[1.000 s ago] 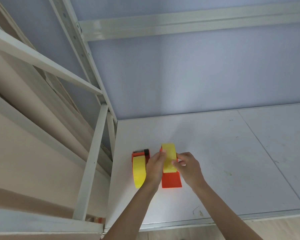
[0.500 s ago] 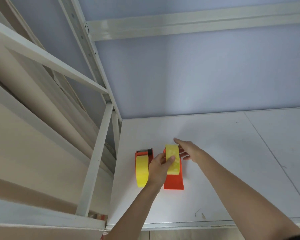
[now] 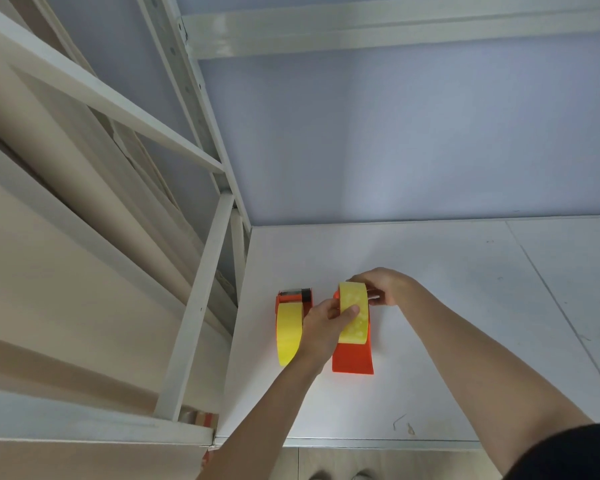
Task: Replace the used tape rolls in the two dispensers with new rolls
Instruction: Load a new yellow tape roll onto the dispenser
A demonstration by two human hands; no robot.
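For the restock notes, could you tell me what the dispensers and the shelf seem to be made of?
Both orange dispensers look like moulded plastic: uniform colour, smooth matte faces. The shelf looks like white-painted board or sheet metal, matte and scuffed; I cannot tell which.

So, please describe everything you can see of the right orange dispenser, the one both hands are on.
The right orange dispenser looks like glossy plastic and stands on the white shelf, beside the other dispenser. A yellow tape roll sits on edge in it, hiding most of its body; only the flat near end shows clearly. The left hand grips the roll's side, and the right hand holds the far end.
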